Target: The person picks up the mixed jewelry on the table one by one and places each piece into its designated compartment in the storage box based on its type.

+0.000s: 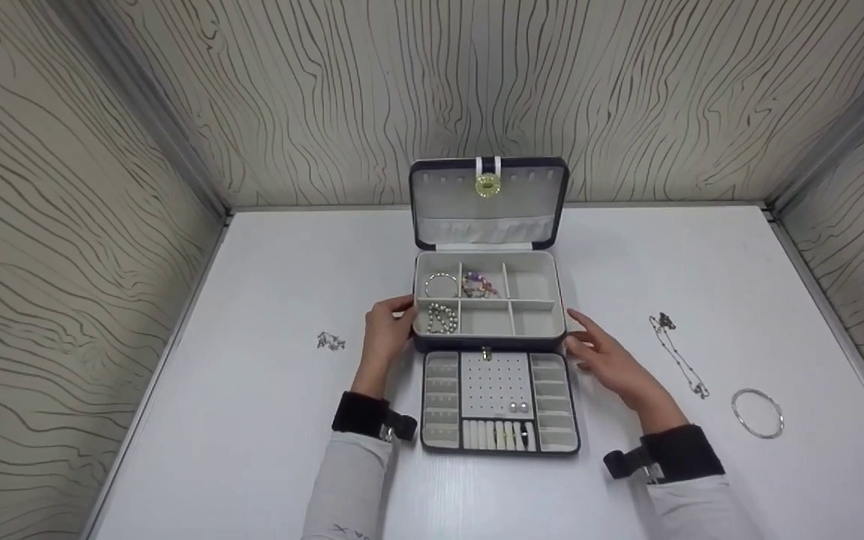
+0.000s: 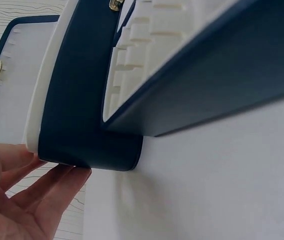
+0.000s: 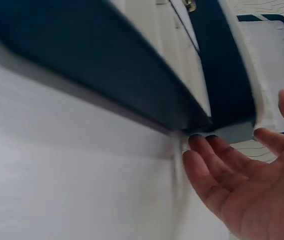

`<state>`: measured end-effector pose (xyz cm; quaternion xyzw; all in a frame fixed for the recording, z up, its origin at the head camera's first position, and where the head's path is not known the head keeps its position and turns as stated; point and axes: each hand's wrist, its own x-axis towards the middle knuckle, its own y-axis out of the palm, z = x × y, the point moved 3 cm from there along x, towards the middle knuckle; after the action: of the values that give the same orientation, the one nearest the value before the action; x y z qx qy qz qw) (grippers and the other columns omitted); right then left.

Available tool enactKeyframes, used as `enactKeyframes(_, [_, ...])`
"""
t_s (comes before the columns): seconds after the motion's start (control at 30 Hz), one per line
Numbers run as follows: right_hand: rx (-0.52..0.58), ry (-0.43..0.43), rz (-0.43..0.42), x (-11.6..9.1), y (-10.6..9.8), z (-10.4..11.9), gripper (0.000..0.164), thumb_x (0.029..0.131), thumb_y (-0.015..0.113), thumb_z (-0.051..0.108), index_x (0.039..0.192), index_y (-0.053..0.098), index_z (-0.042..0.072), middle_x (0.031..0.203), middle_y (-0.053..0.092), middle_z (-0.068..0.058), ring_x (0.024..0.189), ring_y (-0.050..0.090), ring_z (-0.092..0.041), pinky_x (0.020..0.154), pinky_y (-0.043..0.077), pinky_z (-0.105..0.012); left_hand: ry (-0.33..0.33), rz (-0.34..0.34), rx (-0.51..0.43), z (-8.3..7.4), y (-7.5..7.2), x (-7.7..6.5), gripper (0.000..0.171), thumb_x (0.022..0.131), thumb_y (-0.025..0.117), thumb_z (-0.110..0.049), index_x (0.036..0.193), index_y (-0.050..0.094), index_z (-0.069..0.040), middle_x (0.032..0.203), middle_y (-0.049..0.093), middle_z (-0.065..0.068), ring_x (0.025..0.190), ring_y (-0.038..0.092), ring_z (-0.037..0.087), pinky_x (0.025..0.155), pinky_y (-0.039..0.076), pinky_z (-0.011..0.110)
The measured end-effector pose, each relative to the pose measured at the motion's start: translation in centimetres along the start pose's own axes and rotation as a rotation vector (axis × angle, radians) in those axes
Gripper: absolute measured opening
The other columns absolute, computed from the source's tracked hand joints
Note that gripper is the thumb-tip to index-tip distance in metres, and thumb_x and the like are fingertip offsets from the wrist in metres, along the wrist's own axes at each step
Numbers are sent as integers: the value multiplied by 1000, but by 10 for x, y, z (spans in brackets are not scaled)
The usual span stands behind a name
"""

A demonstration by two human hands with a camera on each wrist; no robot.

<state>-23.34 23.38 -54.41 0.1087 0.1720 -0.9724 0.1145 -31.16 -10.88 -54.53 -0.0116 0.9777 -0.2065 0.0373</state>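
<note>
A navy jewelry box stands with its lid raised. Its back compartments hold a round bracelet at left and a colorful bead bracelet in the middle; a pearl bracelet lies front left. Directly in front is a compartmented tray with pearl earrings and several rings. My left hand rests its fingertips against the box's left side. Beside the right side my right hand has relaxed, spread fingers; whether they touch the box, I cannot tell.
A small crumpled chain lies on the white table at left. At right are a long necklace and a silver bangle. Patterned walls enclose the table at the back and sides.
</note>
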Motion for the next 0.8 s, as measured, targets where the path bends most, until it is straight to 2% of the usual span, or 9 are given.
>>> enactKeyframes(0.13, [-150,-24,-74,-17,-12,5,64,102,53,31,154,25,6,142,41,-31,127,45,-47,98,42,-57,-6,2,8,-1,0,0,30,96,61,-8,124,65,2,112,68,15,92,69,27,69,57,29])
enactKeyframes(0.33, [-372,-37,-241,-47,-38,-4,61,98,62,22,148,35,2,132,50,-31,117,53,-46,91,48,-57,-10,-1,-5,-1,-2,-1,30,96,61,-6,124,65,2,112,68,16,92,69,27,70,57,29])
enactKeyframes(0.4, [-429,-37,-288,-58,-49,-11,62,95,65,17,147,36,-1,130,49,-33,114,53,-48,89,48,-57,-4,0,-10,-1,-3,-1,30,95,60,-5,123,65,3,112,68,17,92,69,27,69,57,29])
enactKeyframes(0.5, [-486,-19,-351,-73,-66,-25,69,90,69,7,147,32,-5,131,39,-40,113,50,-53,86,48,-60,5,8,-12,-2,-3,-1,30,95,60,-5,123,65,4,113,68,17,92,69,28,69,57,29])
enactKeyframes(0.63, [-522,66,-426,-90,-88,-44,85,83,73,2,151,23,-3,137,21,-47,117,38,-62,85,41,-69,11,8,0,-2,-3,-1,30,95,60,-6,123,66,2,112,69,16,90,69,25,68,57,29])
enactKeyframes(0.8, [-513,261,-452,-108,-111,-67,101,81,76,9,156,7,4,142,1,-50,123,15,-73,87,31,-78,19,-3,15,-2,-2,-1,29,94,61,-6,121,67,2,112,69,16,88,69,23,68,57,29])
